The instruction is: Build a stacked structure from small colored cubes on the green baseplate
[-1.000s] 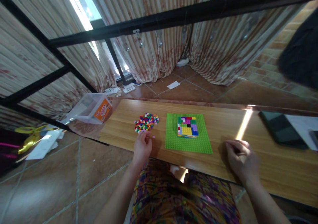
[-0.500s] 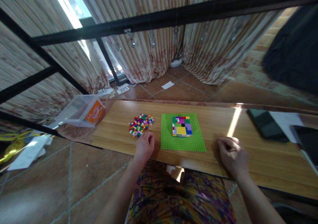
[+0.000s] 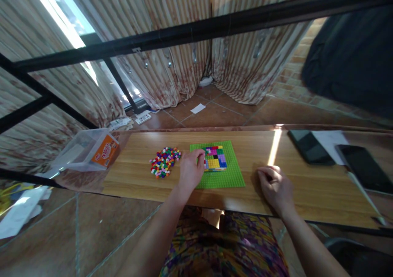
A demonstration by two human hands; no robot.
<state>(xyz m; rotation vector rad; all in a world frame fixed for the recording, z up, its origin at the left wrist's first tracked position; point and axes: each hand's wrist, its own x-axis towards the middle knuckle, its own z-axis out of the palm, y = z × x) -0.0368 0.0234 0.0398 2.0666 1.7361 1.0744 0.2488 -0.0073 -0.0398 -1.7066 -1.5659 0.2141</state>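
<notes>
A green studded baseplate [image 3: 235, 174] lies on the wooden table, carrying a low block of many-coloured toy bricks [image 3: 214, 163]. My left hand [image 3: 190, 168] is over the baseplate's left side, its fingers pinched together at the left edge of the brick block. Whatever sits between those fingertips is hidden or too small to make out. To the left of this hand, a loose pile of small coloured bricks [image 3: 164, 161] is spread on the wood. My right hand [image 3: 274, 187] rests on the table right of the baseplate, fingers curled closed, and the inside of its grip cannot be seen.
A clear plastic box [image 3: 81, 152] with an orange label stands at the table's left end. On the right lie a dark flat case [image 3: 311, 147], white paper [image 3: 330, 140] and a black phone [image 3: 364, 166]. A black metal rail [image 3: 184, 33] crosses beyond the table, before striped curtains.
My left hand has moved right and away from me, from beside the loose pile to the brick block. The right hand stays resting on the table. The camera view has shifted.
</notes>
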